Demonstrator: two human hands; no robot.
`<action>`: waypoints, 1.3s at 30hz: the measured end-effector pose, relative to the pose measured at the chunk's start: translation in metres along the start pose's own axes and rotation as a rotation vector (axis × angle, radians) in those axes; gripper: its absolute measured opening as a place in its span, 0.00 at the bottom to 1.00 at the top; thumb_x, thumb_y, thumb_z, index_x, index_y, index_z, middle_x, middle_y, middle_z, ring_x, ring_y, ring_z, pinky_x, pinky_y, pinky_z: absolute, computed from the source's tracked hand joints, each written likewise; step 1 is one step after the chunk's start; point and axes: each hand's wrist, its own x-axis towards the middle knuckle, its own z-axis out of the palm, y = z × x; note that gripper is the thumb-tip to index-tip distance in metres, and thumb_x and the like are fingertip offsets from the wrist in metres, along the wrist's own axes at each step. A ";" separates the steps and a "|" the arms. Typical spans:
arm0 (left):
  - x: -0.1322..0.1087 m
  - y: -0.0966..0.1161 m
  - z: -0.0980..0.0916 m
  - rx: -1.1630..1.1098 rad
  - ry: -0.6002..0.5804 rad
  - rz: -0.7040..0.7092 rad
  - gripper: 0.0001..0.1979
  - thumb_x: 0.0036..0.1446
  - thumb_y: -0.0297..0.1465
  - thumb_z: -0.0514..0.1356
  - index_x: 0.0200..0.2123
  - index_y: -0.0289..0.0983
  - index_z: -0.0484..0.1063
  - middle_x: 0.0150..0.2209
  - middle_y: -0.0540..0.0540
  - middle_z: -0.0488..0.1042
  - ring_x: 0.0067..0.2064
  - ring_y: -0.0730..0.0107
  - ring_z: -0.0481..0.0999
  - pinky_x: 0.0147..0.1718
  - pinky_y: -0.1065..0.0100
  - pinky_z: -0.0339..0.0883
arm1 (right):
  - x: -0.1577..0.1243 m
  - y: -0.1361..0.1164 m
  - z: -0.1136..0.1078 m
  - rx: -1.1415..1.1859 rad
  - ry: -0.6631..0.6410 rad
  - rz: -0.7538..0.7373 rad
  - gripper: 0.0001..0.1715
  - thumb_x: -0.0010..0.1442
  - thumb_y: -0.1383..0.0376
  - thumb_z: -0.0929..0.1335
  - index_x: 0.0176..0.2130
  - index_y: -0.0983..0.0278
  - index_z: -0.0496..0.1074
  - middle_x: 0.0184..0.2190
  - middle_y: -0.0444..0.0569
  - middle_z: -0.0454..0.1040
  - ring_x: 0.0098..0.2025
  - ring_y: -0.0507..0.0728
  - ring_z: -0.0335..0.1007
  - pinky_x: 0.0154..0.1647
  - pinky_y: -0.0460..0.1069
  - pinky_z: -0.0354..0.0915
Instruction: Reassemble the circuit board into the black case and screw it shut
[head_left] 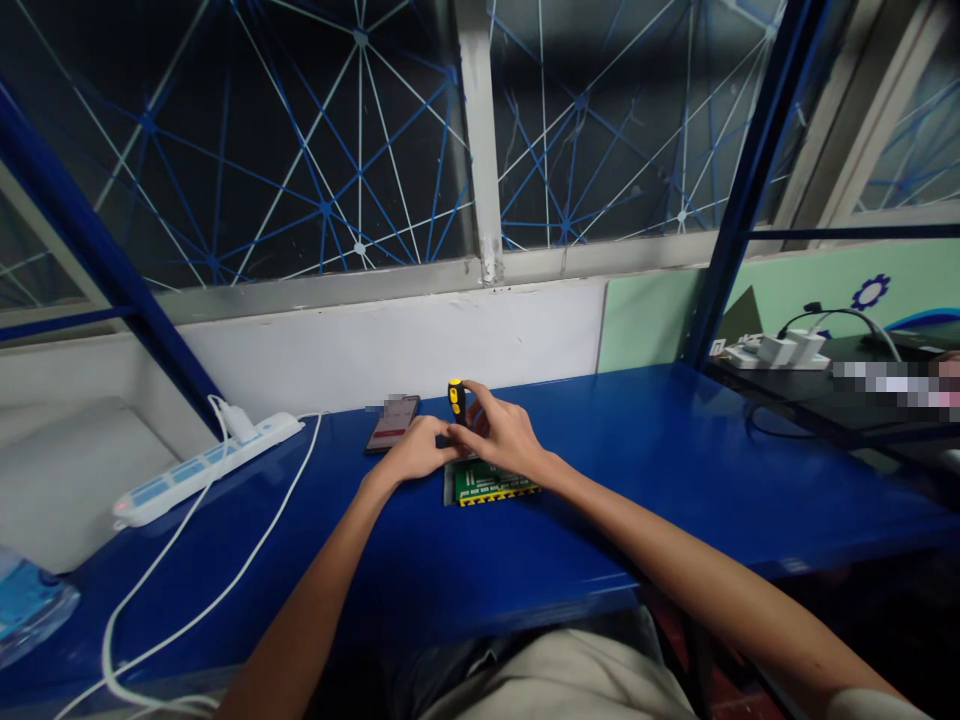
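Near the middle of the blue table (600,440), a green circuit board (484,482) with a yellow strip along its near edge lies under the two hands. The right hand (504,432) is partly closed, its fingers curled against the black and yellow handle of a screwdriver (456,398), which stands roughly upright over the board's far left part; its tip is hidden. The left hand (417,447) is bent in at the board's left side, fingers drawn together and meeting the right thumb; whether it grips anything, I cannot tell. Just beyond it on the left lies a phone (392,425), screen lit. Farther left is a white power strip (206,470), its white cable (281,510) looping toward the near edge
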 end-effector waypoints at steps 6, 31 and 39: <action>-0.001 0.006 -0.003 -0.029 -0.019 0.000 0.11 0.52 0.32 0.60 0.31 0.34 0.81 0.31 0.46 0.81 0.34 0.63 0.77 0.35 0.69 0.63 | -0.001 -0.001 -0.002 0.001 -0.001 -0.008 0.33 0.61 0.55 0.62 0.62 0.61 0.54 0.39 0.47 0.77 0.31 0.55 0.73 0.32 0.50 0.62; -0.001 0.003 0.000 -0.057 0.005 -0.017 0.12 0.53 0.35 0.61 0.30 0.33 0.81 0.28 0.47 0.80 0.34 0.63 0.76 0.32 0.70 0.62 | -0.001 -0.001 -0.003 -0.033 -0.009 0.012 0.34 0.60 0.55 0.62 0.63 0.62 0.54 0.38 0.48 0.77 0.33 0.56 0.73 0.33 0.50 0.62; -0.001 0.007 -0.003 -0.043 -0.014 -0.020 0.10 0.53 0.32 0.60 0.32 0.33 0.81 0.34 0.44 0.82 0.35 0.61 0.78 0.35 0.68 0.64 | -0.001 -0.005 -0.005 0.003 -0.010 0.005 0.32 0.62 0.57 0.61 0.62 0.63 0.54 0.40 0.49 0.78 0.32 0.55 0.73 0.33 0.50 0.63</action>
